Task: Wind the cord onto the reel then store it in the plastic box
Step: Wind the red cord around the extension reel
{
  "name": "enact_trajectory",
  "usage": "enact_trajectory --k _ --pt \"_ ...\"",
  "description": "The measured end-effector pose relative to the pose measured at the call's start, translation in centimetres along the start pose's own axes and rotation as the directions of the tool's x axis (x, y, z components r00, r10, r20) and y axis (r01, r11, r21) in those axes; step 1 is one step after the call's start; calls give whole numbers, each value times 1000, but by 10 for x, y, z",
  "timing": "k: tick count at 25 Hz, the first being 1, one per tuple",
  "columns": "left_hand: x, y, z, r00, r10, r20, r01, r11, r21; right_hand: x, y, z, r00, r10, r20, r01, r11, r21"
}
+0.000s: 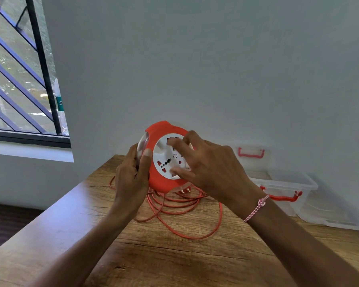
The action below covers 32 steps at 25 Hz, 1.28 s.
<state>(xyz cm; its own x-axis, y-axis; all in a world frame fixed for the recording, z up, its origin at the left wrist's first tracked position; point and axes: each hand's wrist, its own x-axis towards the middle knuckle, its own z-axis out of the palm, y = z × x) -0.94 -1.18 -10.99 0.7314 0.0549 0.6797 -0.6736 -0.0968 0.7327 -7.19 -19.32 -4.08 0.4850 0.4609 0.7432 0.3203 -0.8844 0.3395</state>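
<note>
The reel [158,139], a round orange case with a white socket face and a clear back, is held above the table with its face toward me. My left hand [131,177] grips its left edge, thumb on the orange rim. My right hand [207,164] rests on the white socket face, its fingers spread and blurred. The orange cord [187,206] lies in loose loops on the wooden table [153,255] below the reel. A plug with metal pins [184,190] hangs just under the reel. The clear plastic box [286,189] with red handles stands open at the right.
A clear lid [255,160] with a red handle leans against the white wall behind the box. A barred window [21,79] is at the left. The table's left edge drops to a dark floor [6,224].
</note>
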Motion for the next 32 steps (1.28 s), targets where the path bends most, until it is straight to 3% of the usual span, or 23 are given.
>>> enact_trajectory --k 3,6,8,10,12,13,14,15,16,18,19,20,22,25,29,32 --pt "1 0 -3 1000 -5 24 5 1000 8 -2 4 -1 987 -110 117 129 977 -170" --pt "-2 0 0 999 34 42 -37 997 74 -6 2 4 987 -118 104 136 974 -180" --pt "-5 2 1 997 69 43 -73 991 108 -6 -4 6 999 -24 26 26 996 -87" --pt "-6 2 2 994 97 53 -104 985 140 -5 -14 8 972 234 -22 -229 966 121" --pt "-6 3 3 992 110 54 -117 982 150 -6 -21 11 832 529 165 -544 723 426" --pt "-5 3 3 993 108 53 -115 983 144 -5 -22 13 752 605 262 -641 577 506" --pt "-5 3 3 994 97 52 -103 985 138 -5 -21 14 712 631 308 -681 513 522" --pt "-5 2 4 996 77 50 -83 988 127 -4 -19 11 731 621 283 -667 563 487" --pt "-5 1 4 997 59 45 -64 992 111 -4 -15 9 798 573 186 -593 693 410" --pt "-3 0 3 999 41 34 -44 995 93 -2 -5 3 951 308 8 -303 929 211" --pt "-2 -1 2 999 40 25 -42 995 95 -1 1 0 989 147 8 -147 981 129" --pt "-1 -1 1 999 32 13 -33 995 95 0 7 -3 999 16 50 -19 998 60" --pt "0 -1 -1 1000 1 10 -1 998 69 0 13 -4 985 -106 136 113 992 -47" --pt "0 3 1 999 2 36 -4 999 49 -1 11 -3 968 -138 209 170 974 -148" --pt "-1 3 1 998 14 64 -14 1000 8 -2 15 1 960 -213 183 245 954 -173" --pt "-3 2 1 997 25 70 -29 998 61 -3 11 3 974 -172 149 198 962 -187"
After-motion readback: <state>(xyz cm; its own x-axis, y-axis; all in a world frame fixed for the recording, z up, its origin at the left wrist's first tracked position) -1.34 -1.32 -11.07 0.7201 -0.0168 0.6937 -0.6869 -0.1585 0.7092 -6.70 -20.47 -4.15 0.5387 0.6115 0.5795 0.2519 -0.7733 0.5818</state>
